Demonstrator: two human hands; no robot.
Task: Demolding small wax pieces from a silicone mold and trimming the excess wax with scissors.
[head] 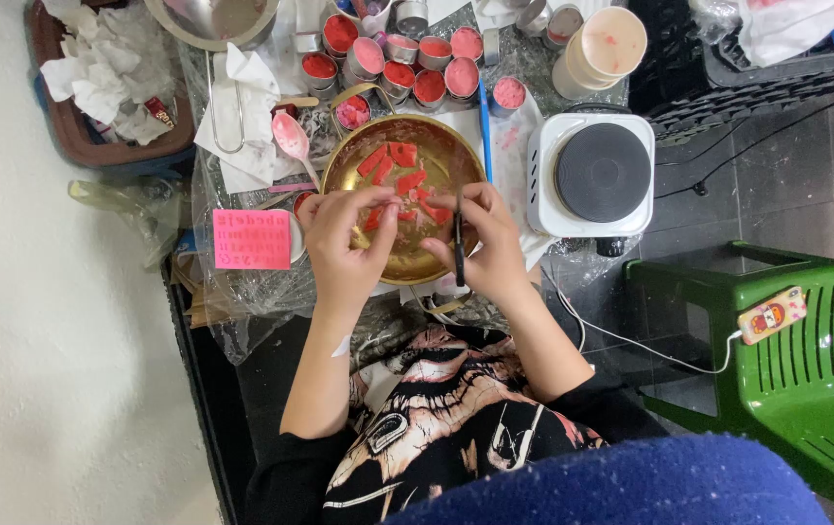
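Blue fabric (631,486) fills the near edge, patterned black garment (436,408) just behind it. Both forearms run up to a brass bowl (349,165) on the bench, which is covered in crinkled plastic sheet (232,301).

Left hand (344,243): over near-left rim of the bowl, grip narrow, fingertips pinched on a small red piece (375,218). Right hand (483,243): over near-right rim, grip closed around a dark thin tool (459,248) that points toward the camera; blade or handle, cannot tell. Fingertips of both hands nearly meet over the bowl's middle.

Bowl holds red wax-like chunks (399,156), scattered, mostly far half.

Around it:
- pink letter mould (252,239), left of left hand, on the bench
- pink-stained spoon (291,138), just left of the bowl
- small metal cups with red and pink fill (407,68), far side, clustered
- white single hotplate (592,175), right of the bowl, close beside it
- stack of pale tubs (597,53), far of the hotplate
- green plastic stool (806,369), right, well apart, small phone-like device (773,314) on it, cabled
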